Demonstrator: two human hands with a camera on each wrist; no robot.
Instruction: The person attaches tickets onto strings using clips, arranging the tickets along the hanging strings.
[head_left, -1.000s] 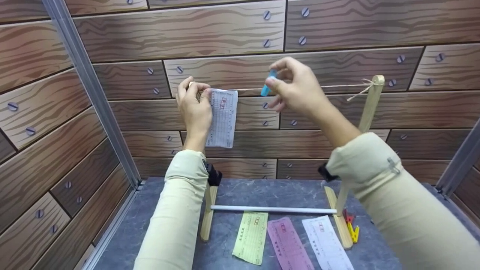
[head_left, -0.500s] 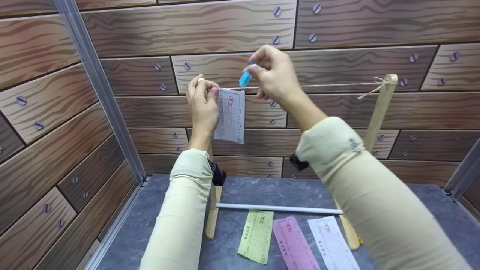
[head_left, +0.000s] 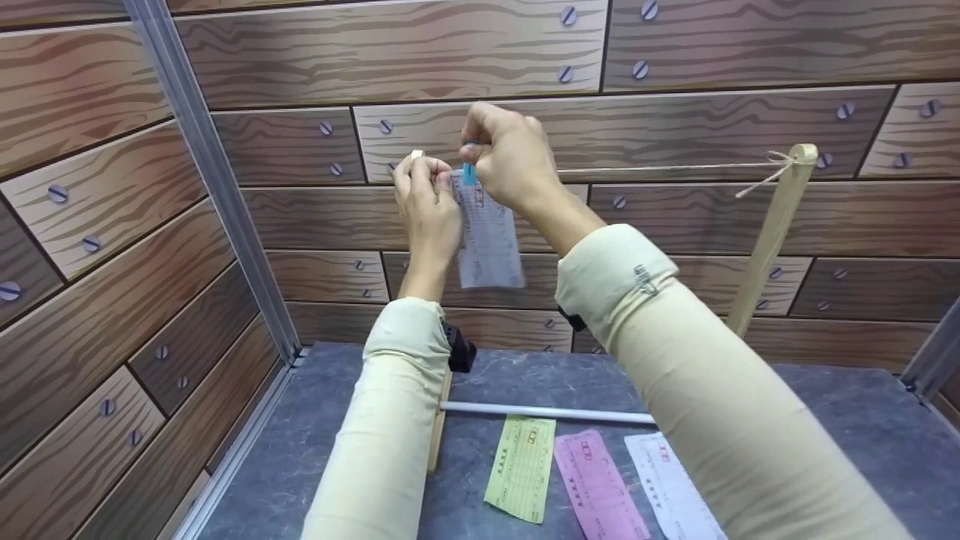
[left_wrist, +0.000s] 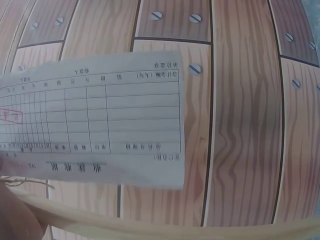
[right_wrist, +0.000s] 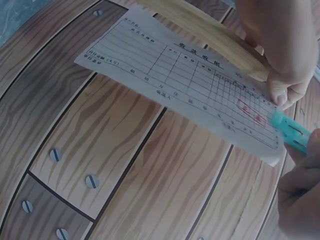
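Observation:
A white printed receipt slip (head_left: 491, 251) hangs at the string (head_left: 660, 168), its top left corner pinched by my left hand (head_left: 431, 214). My right hand (head_left: 517, 161) pinches a blue clothespin (head_left: 469, 171) between thumb and fingers. The clothespin (right_wrist: 290, 131) overlaps the slip's top edge, close to the left fingertips, as the right wrist view also shows. Whether its jaws press on the paper I cannot tell. In the left wrist view the receipt slip (left_wrist: 135, 115) lies fairly flat, its held end partly out of frame.
The string is tied to a wooden post (head_left: 772, 240) at right; the left post is mostly hidden behind my left arm. A white rod (head_left: 547, 412) runs low between the posts. Yellow (head_left: 525, 472), pink (head_left: 600, 487) and white slips (head_left: 664, 476) lie on the grey tabletop (head_left: 847, 442).
My right hand has moved left with the blue clothespin and lowered it onto the slip's top edge. The left hand keeps its pinch. My right sleeve now covers the red and yellow clothespins.

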